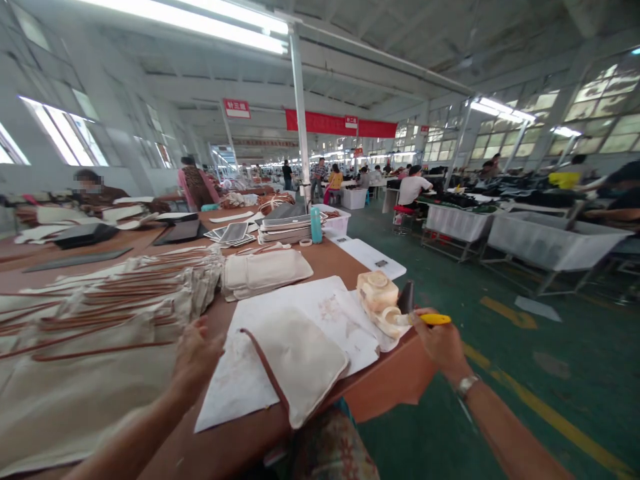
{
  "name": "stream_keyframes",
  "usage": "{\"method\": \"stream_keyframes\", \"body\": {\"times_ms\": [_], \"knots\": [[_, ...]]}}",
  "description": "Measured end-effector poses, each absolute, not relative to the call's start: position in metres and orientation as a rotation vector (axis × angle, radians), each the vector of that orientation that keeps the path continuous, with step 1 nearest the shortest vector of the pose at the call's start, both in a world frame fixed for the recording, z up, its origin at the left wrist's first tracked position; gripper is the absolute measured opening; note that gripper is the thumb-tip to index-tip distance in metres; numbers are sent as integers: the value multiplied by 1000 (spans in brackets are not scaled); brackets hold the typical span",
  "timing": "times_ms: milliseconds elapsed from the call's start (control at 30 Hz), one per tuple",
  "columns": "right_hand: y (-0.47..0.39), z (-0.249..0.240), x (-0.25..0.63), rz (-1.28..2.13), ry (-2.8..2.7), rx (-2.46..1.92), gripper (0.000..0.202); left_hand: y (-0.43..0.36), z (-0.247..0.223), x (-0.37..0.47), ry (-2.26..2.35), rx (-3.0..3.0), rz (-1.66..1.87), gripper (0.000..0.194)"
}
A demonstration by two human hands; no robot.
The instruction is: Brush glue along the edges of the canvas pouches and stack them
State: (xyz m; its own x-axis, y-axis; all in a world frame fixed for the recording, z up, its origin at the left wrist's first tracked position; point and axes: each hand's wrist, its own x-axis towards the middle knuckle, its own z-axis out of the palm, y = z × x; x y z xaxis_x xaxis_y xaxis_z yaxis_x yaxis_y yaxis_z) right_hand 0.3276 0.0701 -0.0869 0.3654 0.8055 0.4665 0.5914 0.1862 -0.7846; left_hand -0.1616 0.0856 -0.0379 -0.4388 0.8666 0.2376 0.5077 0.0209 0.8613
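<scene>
My right hand [443, 343] is closed around a brush with a yellow handle [436, 319]. Its head end is at the mouth of a cut-open, stained plastic jug [379, 291] at the table's right edge. My left hand [197, 353] is slightly blurred, its fingers apart and nothing visible in them, beside a row of overlapping beige fabric pieces with brown trim [115, 333]. Between my hands, a single beige fabric piece with a brown edge strip [295, 360] lies on a stained white sheet [240, 387].
Beyond the sheet lie a folded beige stack [267, 272], stacked panels [285, 230], a tape roll [305, 243] and a turquoise bottle [316, 225]. White bins [555, 247] stand on the floor to the right. Several people work farther off.
</scene>
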Motion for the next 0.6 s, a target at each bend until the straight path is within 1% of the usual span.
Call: {"method": "stream_keyframes", "body": {"times_ms": [33, 67, 100, 167, 233, 267, 333, 433, 500, 600], "knots": [[80, -92, 327, 261, -1360, -1510, 45, 74, -57, -162, 1945, 1563, 1318, 48], [87, -97, 326, 279, -1394, -1522, 41, 63, -74, -161, 1883, 1899, 1140, 43], [94, -102, 325, 295, -1423, -1534, 37, 53, -89, -159, 1783, 2195, 946, 45], [103, -108, 324, 324, -1481, -1547, 28, 38, -111, -151, 1487, 2646, 542, 58], [110, -112, 326, 356, -1538, -1544, 24, 33, -121, -139, 1243, 2824, 292, 69], [113, -113, 328, 363, -1555, -1541, 24, 33, -123, -132, 1159, 2856, 219, 70], [116, -113, 333, 355, -1563, -1537, 26, 37, -121, -120, 1060, 2850, 151, 65], [108, -110, 342, 331, -1563, -1514, 29, 47, -117, -108, 1008, 2753, 182, 51], [92, -106, 342, 342, -1594, -1460, 29, 52, -114, -104, 1068, 2673, 251, 44], [67, -100, 321, 378, -1582, -1317, 34, 51, -101, -96, 1210, 2607, 377, 41]]}}
